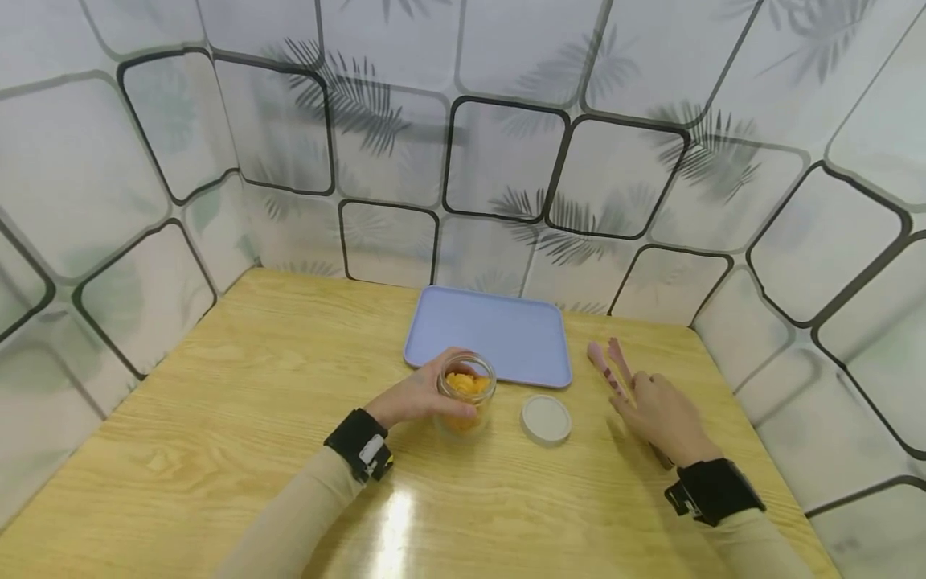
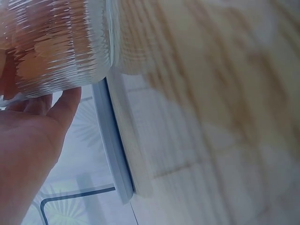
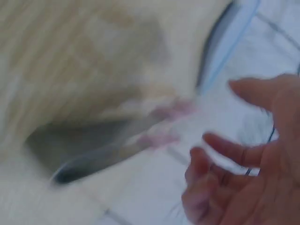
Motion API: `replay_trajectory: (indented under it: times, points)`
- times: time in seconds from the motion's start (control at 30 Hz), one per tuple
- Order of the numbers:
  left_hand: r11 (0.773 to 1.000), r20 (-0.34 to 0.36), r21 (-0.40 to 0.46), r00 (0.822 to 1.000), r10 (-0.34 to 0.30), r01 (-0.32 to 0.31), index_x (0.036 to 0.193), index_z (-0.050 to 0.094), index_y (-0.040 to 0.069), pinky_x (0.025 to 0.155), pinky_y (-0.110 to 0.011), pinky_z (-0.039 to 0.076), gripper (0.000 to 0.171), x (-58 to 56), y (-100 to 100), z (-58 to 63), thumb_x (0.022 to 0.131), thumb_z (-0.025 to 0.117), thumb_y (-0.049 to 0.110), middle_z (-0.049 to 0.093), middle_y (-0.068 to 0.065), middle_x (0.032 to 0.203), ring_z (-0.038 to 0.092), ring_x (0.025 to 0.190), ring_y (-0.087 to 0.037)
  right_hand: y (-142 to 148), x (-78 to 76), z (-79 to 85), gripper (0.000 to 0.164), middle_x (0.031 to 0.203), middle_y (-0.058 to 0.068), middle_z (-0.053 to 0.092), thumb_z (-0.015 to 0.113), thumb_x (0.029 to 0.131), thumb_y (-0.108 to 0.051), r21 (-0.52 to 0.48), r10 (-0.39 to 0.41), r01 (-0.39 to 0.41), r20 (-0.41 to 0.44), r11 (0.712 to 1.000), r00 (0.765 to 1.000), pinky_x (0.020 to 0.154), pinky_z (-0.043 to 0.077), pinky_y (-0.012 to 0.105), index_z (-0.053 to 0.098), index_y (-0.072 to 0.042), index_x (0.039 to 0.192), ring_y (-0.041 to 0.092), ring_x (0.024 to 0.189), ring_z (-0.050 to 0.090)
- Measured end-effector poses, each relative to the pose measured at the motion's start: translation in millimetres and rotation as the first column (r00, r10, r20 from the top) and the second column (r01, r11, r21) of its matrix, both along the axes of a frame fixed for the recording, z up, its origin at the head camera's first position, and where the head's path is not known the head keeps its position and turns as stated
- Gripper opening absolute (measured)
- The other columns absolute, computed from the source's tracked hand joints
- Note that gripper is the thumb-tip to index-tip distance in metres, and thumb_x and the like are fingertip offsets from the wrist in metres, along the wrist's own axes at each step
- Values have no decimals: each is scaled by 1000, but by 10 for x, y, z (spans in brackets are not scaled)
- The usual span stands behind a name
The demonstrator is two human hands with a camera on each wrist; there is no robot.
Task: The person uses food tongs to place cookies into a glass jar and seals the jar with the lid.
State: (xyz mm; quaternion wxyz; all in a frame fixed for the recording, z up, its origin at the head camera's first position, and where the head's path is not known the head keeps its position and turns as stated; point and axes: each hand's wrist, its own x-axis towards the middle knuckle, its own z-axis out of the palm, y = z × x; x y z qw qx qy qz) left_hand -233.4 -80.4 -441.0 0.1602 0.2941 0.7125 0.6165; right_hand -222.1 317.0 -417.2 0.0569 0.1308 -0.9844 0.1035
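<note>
My left hand (image 1: 427, 394) holds a ribbed glass jar (image 1: 466, 418) with orange pieces (image 1: 466, 383) inside. In the left wrist view the thumb and fingers lie against the side of the jar (image 2: 61, 51). My right hand (image 1: 665, 418) is over a pair of tongs (image 1: 600, 362) with pink ends, at the right of the table. In the right wrist view, the blurred tongs (image 3: 98, 159) show a metal body, and the hand (image 3: 248, 164) is apart from them with fingers loosely bent. A pale round lid (image 1: 546, 420) lies between the jar and the tongs.
A blue-lilac tray (image 1: 492, 330) lies behind the jar, near the back edge of the wood-grain table (image 1: 239, 418). Patterned curtains (image 1: 506, 161) surround the table at the back and both sides.
</note>
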Motion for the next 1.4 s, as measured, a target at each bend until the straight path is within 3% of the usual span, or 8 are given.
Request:
replay_trajectory:
  times: [0.13, 0.23, 0.37, 0.57, 0.7, 0.87, 1.07, 1.4]
  points:
    - [1000, -3, -5, 1000, -5, 5, 149, 40, 17, 106, -39, 45, 74, 4, -4, 9, 87, 82, 16, 53, -12, 140, 50, 130, -24, -323, 18, 26, 71, 110, 21, 69, 69, 96, -42, -55, 186, -183, 44, 982, 982, 70, 53, 42, 48, 7, 144, 32, 91, 65]
    - [1000, 7, -5, 1000, -15, 15, 149, 40, 17, 107, -39, 45, 74, 1, 1, -1, 88, 82, 16, 52, -12, 141, 49, 130, -24, -563, 65, -19, 77, 120, 21, 67, 66, 93, -57, -47, 235, -231, 126, 972, 964, 80, 56, 47, 55, 2, 141, 36, 109, 65]
    - [1000, 23, 7, 999, -24, 24, 149, 40, 17, 105, -38, 47, 75, -19, 12, -25, 87, 82, 15, 51, -12, 141, 51, 129, -24, -816, 63, -87, 86, 119, 20, 65, 68, 85, -66, 20, 256, -262, 159, 965, 954, 74, 55, 43, 56, -2, 141, 28, 96, 65]
    - [1000, 17, 9, 1000, -18, 18, 149, 40, 18, 105, -37, 47, 76, -18, 18, -32, 86, 83, 16, 52, -11, 140, 51, 128, -23, -1035, -8, -108, 70, 98, 13, 59, 72, 80, -53, 39, 263, -271, 139, 962, 955, 58, 45, 34, 61, -4, 129, 19, 74, 52]
    - [1000, 23, 22, 999, -23, 22, 148, 41, 19, 105, -36, 47, 76, -11, 29, -34, 86, 84, 17, 53, -10, 140, 52, 128, -22, -1106, -37, 65, 62, 101, 15, 56, 68, 85, -46, -14, 272, -272, 105, 962, 956, 59, 43, 32, 59, -5, 131, 19, 74, 50]
    - [999, 35, 41, 999, -35, 34, 148, 40, 20, 105, -36, 48, 76, -16, 42, -35, 85, 84, 17, 53, -9, 139, 54, 126, -22, -1196, 50, 448, 59, 109, 15, 59, 65, 87, -44, 37, 292, -290, -55, 956, 955, 64, 43, 39, 58, -12, 137, 19, 75, 53]
    - [999, 20, 20, 999, -29, 28, 149, 40, 21, 104, -37, 49, 77, -29, 24, -26, 86, 83, 16, 52, -10, 141, 53, 128, -23, -1399, 167, 713, 61, 125, 13, 58, 64, 91, -45, 18, 379, -380, -125, 925, 917, 68, 46, 37, 52, -19, 145, 20, 88, 57]
    - [999, 54, 32, 998, -36, 34, 154, 31, 18, 101, -39, 48, 84, -44, -6, -42, 87, 80, 10, 49, -13, 140, 51, 123, -26, -1795, 85, 733, 69, 126, 9, 55, 66, 84, -43, -17, 503, -504, -64, 863, 862, 67, 50, 28, 54, -17, 146, 19, 94, 55]
